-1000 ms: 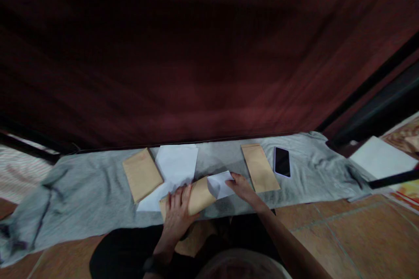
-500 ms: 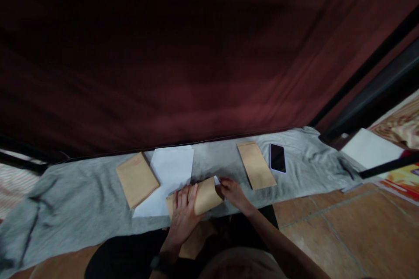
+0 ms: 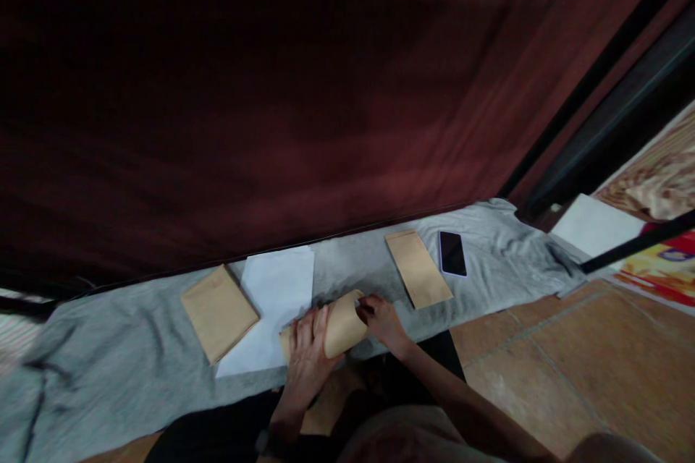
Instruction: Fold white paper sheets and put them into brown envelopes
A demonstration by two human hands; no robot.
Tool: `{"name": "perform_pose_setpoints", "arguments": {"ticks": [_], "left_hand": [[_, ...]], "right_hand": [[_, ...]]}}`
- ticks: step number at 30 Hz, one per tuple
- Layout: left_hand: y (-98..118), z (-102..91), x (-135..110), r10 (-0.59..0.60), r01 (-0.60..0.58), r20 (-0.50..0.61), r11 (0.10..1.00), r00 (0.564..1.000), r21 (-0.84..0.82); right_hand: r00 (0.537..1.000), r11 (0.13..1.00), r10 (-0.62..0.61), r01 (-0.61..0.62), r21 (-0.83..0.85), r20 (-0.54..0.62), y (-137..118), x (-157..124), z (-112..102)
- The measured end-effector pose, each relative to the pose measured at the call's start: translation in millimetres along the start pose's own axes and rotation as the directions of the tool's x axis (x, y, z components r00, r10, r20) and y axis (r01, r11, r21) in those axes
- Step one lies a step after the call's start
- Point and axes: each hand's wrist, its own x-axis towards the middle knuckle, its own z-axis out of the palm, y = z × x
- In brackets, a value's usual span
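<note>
A brown paper envelope (image 3: 345, 325) lies at the front edge of the cloth, its mouth bulging open to the right. My left hand (image 3: 308, 347) grips its left part, fingers over the top. At the mouth, my right hand (image 3: 384, 320) has its fingers closed and partly inside; a small bit of white paper (image 3: 357, 302) shows beside the fingertips, the rest hidden in the envelope. Left of my hands, a stack of white paper sheets (image 3: 276, 289) lies partly under a pile of brown envelopes (image 3: 220, 315). Another flat brown envelope (image 3: 419, 271) lies to the right.
A grey cloth (image 3: 130, 347) covers the long narrow surface. A phone (image 3: 452, 255) with a pale purple edge lies at the right. Behind rises a dark red panel (image 3: 326, 123). Tiled floor (image 3: 521, 369) and a colourful printed package (image 3: 665, 264) are at the right.
The white paper has slid further left into the envelope, with less of it showing. My right fingers have moved in at the mouth, which bulges wider. The camera view has tilted slightly.
</note>
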Motion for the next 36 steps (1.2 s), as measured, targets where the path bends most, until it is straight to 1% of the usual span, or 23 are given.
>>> {"name": "perform_pose_setpoints", "arguments": {"ticks": [5,10,12,14,16,18,20,22,24,25,26,27,28,29,30,31,32,33,34,35,36], "left_hand": [[3,-3.2,3,0.009,-0.009,-0.002,1.0,1.0,0.002],[5,-7.0,8,0.037,-0.036,-0.011,0.999,0.999,0.022],[4,-6.6,9,0.044,-0.044,-0.025,0.999,0.999,0.028],[3,-5.3,10,0.057,-0.056,-0.034,0.998,0.998,0.028],[1,-3.6,11,0.075,-0.074,-0.037,0.997,0.997,0.02],[0,-2.3,12,0.088,-0.088,-0.031,0.996,0.996,0.008],[0,-2.0,13,0.088,-0.088,-0.007,0.996,0.996,-0.017],[0,-2.5,12,0.063,-0.062,0.025,0.997,0.998,-0.054],[2,-2.8,9,0.003,0.001,0.029,0.994,1.0,-0.111],[3,-2.6,6,-0.051,0.052,0.009,0.986,0.999,-0.159],[5,-1.9,3,-0.13,0.122,-0.021,0.966,0.991,-0.227],[8,-0.7,-1,-0.234,0.208,-0.046,0.925,0.971,-0.317],[12,1.0,-4,-0.36,0.305,-0.052,0.852,0.931,-0.426],[17,2.9,-8,-0.492,0.404,-0.019,0.735,0.87,-0.545],[23,4.8,-10,-0.604,0.487,0.063,0.571,0.794,-0.661],[30,6.4,-11,-0.671,0.546,0.192,0.368,0.716,-0.753],[38,7.6,-11,-0.678,0.576,0.343,0.145,0.65,-0.805],[47,8.0,-9,-0.628,0.582,0.491,-0.074,0.604,-0.81],[57,7.8,-6,-0.542,0.572,0.61,-0.263,0.579,-0.777],[67,7.0,-1,-0.455,0.558,0.686,-0.401,0.567,-0.727],[76,5.8,5,-0.39,0.543,0.728,-0.488,0.564,-0.683]], "right_hand": [[0.993,0.999,0.023,-0.017,0.044,-0.116,-3,-1,-5],[0.987,0.994,0.0,0.018,0.112,-0.159,-2,1,-5],[0.985,0.987,0.028,0.0,0.161,-0.169,0,2,-5],[0.983,0.975,0.086,-0.049,0.219,-0.165,4,3,-5],[0.981,0.951,0.145,-0.104,0.291,-0.125,6,5,-6],[0.983,0.926,0.17,-0.137,0.352,-0.064,8,7,-8],[0.984,0.907,0.178,-0.152,0.392,-0.029,9,8,-10],[0.982,0.888,0.189,-0.16,0.431,-0.026,9,9,-12],[0.978,0.857,0.208,-0.167,0.487,-0.031,9,10,-13],[0.975,0.838,0.219,-0.169,0.518,-0.036,9,10,-13],[0.972,0.818,0.231,-0.17,0.55,-0.043,10,10,-13],[0.968,0.796,0.244,-0.171,0.581,-0.05,10,9,-13],[0.965,0.774,0.258,-0.171,0.61,-0.057,11,9,-13],[0.96,0.752,0.271,-0.171,0.636,-0.062,11,8,-12],[0.956,0.731,0.286,-0.173,0.66,-0.067,12,8,-10],[0.951,0.711,0.3,-0.175,0.681,-0.07,13,7,-9],[0.946,0.693,0.315,-0.178,0.699,-0.071,13,6,-7],[0.942,0.677,0.328,-0.181,0.713,-0.073,13,5,-4],[0.937,0.663,0.341,-0.184,0.725,-0.074,13,3,-2],[0.934,0.653,0.35,-0.186,0.734,-0.075,13,2,1],[0.931,0.646,0.357,-0.186,0.741,-0.077,12,1,3]]}}
